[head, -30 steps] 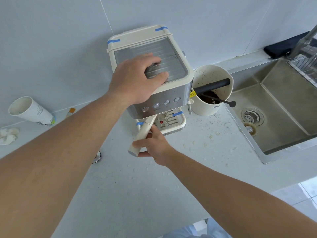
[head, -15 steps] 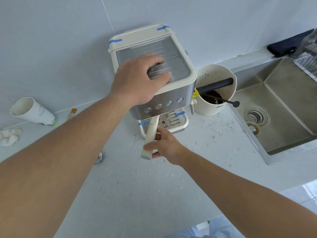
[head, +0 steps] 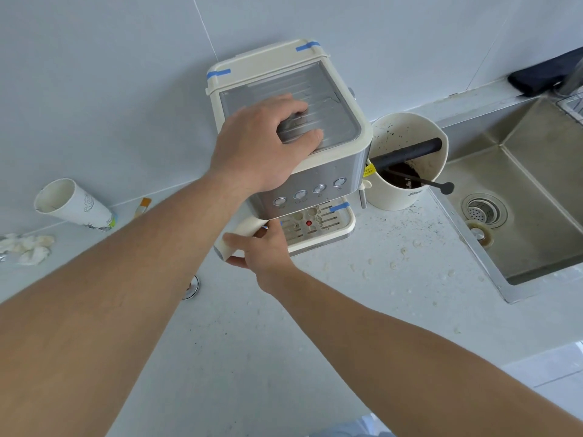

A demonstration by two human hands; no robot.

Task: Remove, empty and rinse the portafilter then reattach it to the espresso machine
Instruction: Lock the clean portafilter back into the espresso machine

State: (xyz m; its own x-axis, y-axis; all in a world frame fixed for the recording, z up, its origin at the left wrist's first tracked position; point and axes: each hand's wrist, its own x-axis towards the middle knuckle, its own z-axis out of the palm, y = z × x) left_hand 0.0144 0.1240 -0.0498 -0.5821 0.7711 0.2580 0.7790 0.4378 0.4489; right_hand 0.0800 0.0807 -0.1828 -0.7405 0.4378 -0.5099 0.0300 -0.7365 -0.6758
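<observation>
A cream and silver espresso machine (head: 331, 171) stands on the white counter against the wall. My left hand (head: 262, 146) presses down flat on its ribbed top. Below the front panel, my right hand (head: 268, 250) grips the cream portafilter handle (head: 244, 230), which points out to the left. The portafilter's head is hidden under the machine, above the drip tray (head: 342, 230).
A cream knock box (head: 407, 197) with a black bar and coffee grounds stands right of the machine. The steel sink (head: 536, 216) lies further right, with a dark cloth (head: 542, 74) behind it. A tipped paper cup (head: 72, 203), tissue (head: 28, 247) and small brush (head: 143, 205) lie at left. Crumbs dot the counter.
The portafilter handle has swung to the left in my right hand. My left hand has stayed on top of the machine.
</observation>
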